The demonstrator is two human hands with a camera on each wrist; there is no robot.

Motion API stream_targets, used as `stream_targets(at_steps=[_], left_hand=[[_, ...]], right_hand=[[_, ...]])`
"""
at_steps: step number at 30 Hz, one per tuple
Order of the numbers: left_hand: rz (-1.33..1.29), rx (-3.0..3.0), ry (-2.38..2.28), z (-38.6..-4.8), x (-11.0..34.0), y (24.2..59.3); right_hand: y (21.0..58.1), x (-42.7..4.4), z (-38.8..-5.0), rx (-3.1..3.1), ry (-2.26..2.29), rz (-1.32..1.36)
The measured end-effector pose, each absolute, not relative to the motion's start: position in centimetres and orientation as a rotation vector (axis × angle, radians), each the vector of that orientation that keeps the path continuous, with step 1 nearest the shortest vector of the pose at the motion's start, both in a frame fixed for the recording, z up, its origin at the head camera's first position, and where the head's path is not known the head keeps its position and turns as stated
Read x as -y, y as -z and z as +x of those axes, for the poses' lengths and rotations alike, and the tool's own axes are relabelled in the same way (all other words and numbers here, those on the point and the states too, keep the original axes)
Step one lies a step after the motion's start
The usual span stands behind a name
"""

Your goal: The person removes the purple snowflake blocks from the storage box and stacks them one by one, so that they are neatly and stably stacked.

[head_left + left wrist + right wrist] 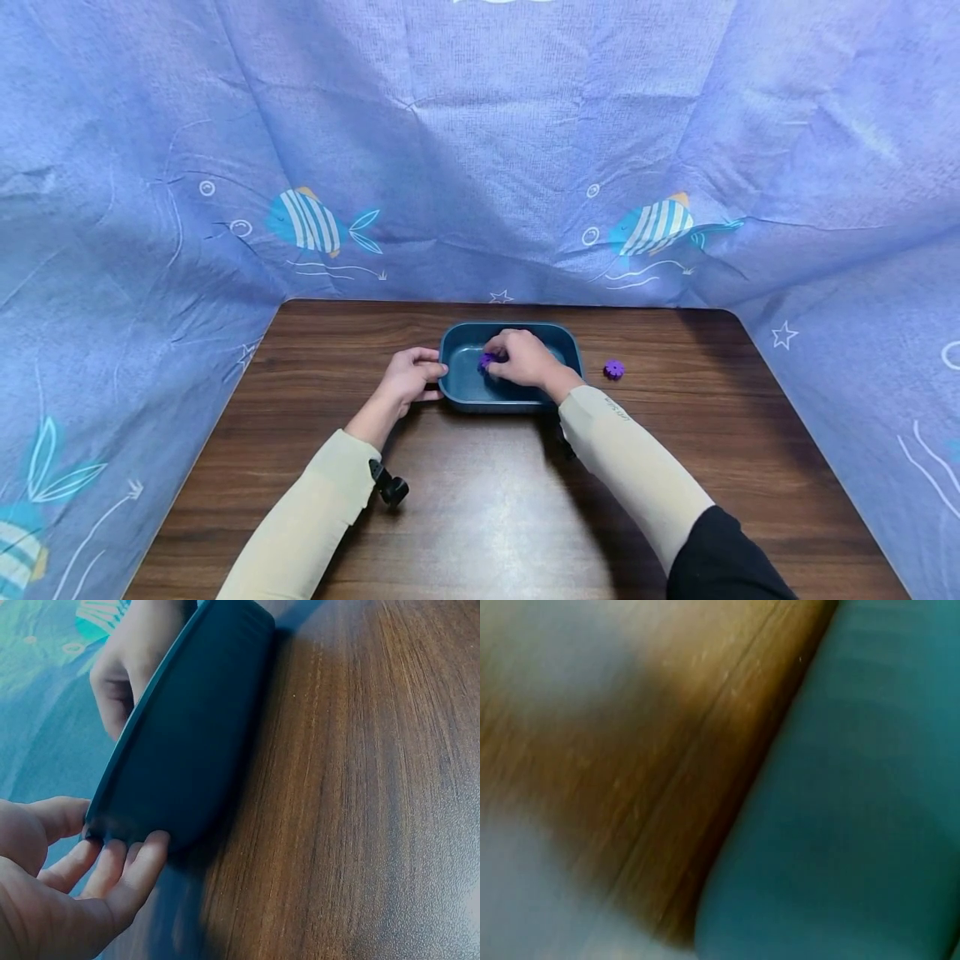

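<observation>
A dark teal rectangular tub (510, 407) stands at the far middle of the table. My left hand (408, 379) grips its left end; in the left wrist view the thumb is at the rim (142, 712) and the fingertips (156, 838) press the outer wall. Inside the tub, my right hand (522, 358) pinches a small purple flower-shaped piece (485, 362) between thumb and fingers, left of the middle. A second purple flower-shaped piece (614, 369) lies on the table just right of the tub. The right wrist view shows only the tub's outer side (840, 825), blurred.
The brown wood-grain table (480, 500) reaches to a blue fish-print cloth (495, 167) hanging behind and at both sides. A black wrist camera (390, 485) sticks out from the left sleeve.
</observation>
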State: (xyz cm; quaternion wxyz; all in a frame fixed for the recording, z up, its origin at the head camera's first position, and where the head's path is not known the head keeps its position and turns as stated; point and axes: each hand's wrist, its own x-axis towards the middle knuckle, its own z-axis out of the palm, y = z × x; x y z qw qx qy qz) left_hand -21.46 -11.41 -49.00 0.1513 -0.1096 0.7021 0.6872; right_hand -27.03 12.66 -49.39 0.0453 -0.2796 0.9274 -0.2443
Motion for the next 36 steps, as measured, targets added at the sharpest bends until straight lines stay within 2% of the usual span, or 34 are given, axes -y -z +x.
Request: stream_targets(at_steps=[16,36], left_hand=[[-0.34,-2.027,-1.941,-21.5,11.5,49.0],[-0.335,-2.035,-1.951,-21.4,11.2,48.9]], right_hand=[[47.5,-17.1,-26.7,-2.865,0.959,-0.898],[47.4,-23.4,-25.4,-3.02,1.133,-0.841]])
